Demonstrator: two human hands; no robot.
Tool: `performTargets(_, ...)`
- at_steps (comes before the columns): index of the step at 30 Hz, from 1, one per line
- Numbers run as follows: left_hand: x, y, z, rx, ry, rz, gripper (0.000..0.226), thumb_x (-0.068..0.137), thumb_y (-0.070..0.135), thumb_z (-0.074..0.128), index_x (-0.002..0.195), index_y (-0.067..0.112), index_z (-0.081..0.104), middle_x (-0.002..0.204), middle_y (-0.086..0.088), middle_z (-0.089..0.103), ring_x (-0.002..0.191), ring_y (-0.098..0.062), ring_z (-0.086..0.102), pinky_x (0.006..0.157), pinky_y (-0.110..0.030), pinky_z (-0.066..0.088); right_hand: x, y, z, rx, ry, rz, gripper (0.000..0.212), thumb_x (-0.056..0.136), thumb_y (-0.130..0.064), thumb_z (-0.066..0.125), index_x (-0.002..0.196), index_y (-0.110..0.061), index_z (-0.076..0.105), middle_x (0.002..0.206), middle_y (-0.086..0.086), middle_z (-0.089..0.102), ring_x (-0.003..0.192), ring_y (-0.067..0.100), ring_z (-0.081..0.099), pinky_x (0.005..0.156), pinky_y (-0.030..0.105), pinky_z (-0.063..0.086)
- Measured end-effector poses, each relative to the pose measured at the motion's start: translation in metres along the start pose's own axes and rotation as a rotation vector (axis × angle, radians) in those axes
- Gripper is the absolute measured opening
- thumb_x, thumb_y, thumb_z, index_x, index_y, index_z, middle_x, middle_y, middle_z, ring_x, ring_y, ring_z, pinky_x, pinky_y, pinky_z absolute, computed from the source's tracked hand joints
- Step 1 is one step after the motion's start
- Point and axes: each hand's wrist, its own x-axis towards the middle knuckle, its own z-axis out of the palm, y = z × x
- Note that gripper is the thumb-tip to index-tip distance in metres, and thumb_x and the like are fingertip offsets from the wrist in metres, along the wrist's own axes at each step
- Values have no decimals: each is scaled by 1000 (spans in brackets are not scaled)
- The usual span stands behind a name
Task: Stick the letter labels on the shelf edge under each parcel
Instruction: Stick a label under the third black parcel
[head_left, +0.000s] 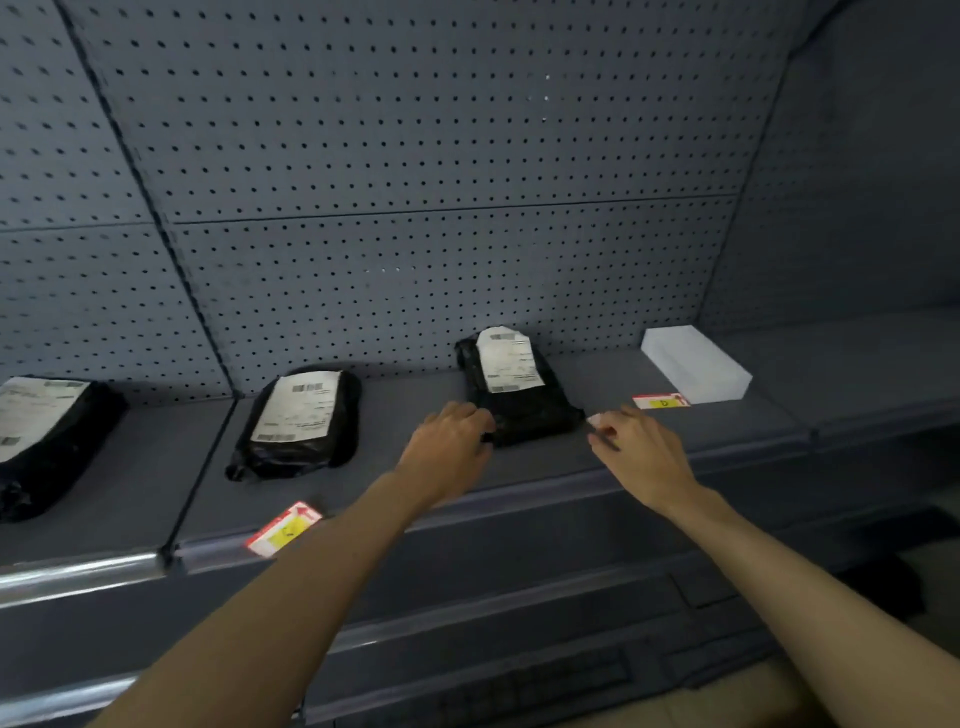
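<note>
I see my left hand (449, 441) curled at the third black parcel's (519, 387) near-left corner, grip uncertain; my right hand (636, 447) hovers loosely open right of it. Letter labels (661, 401) lie on the shelf (415, 499).

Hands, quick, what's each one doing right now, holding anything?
Left hand: curled at the near corner of the black parcel, touching it; a firm grip cannot be told.
Right hand: fingers bent, pinching something small and thin; what it is cannot be told.
</note>
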Motion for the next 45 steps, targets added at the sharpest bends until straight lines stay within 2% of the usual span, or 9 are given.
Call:
performTargets(9,121,111,78,-4,-80,12,24,91,28,56,110,13,58,110,-7,61,105,-26,52,84,-40,46,46,140,-12,62,-65,32,17,93,-25,57,97,-10,64,106,6,60,88,26,64,72,35,51)
performTargets(17,201,167,134,4,-172,-49,25,93,27,56,115,16,58,114,-8,63,106,-27,57,85,-41,50,88,201,-8,80,-135,-33,15,92,-19,57,103,-9,62,104,8,62,88,28,62,72,44,53)
performTargets(22,228,171,156,79,-268,-119,34,94,27,55,124,14,50,123,-15,59,113,-32,54,91,-46,48,103,214,4,45,-205,-133,11,93,-16,54,102,-9,56,102,12,63,86,31,62,70,43,51)
performTargets(27,234,165,166,80,-302,-166,36,94,29,55,126,14,48,125,-13,58,119,-31,48,96,-46,44,111,217,15,5,-246,-192,10,95,-16,51,102,-9,49,102,14,64,89,34,61,63,35,37)
performTargets(33,236,161,161,-24,-246,-171,42,86,21,67,125,15,52,122,-9,60,120,-26,46,98,-43,45,114,217,24,-11,-264,-234,21,97,-17,49,116,-8,49,110,13,63,91,32,63,67,37,44)
performTargets(37,228,158,151,-144,-225,-201,23,85,14,66,107,13,65,104,-6,68,104,-24,58,89,-41,52,115,207,24,21,-199,-279,22,95,-14,53,115,-7,47,119,12,54,86,32,62,65,39,46)
performTargets(40,215,154,140,-272,-221,-250,13,84,9,64,96,11,69,91,-4,69,91,-23,64,83,-37,54,115,196,19,34,-148,-288,13,94,-14,56,103,-7,53,112,11,48,70,28,55,58,38,43)
performTargets(42,204,149,128,-322,-201,-247,10,83,9,65,90,13,70,82,0,65,84,-21,63,78,-33,52,113,188,15,73,-135,-310,10,93,-16,58,98,-8,59,108,8,48,74,26,59,63,40,49)
performTargets(45,180,137,108,-368,-141,-237,8,82,9,65,86,13,71,77,1,62,74,-15,56,69,-27,46,107,172,11,232,-123,-302,7,91,-18,63,92,-11,65,93,0,54,76,17,58,63,29,42)
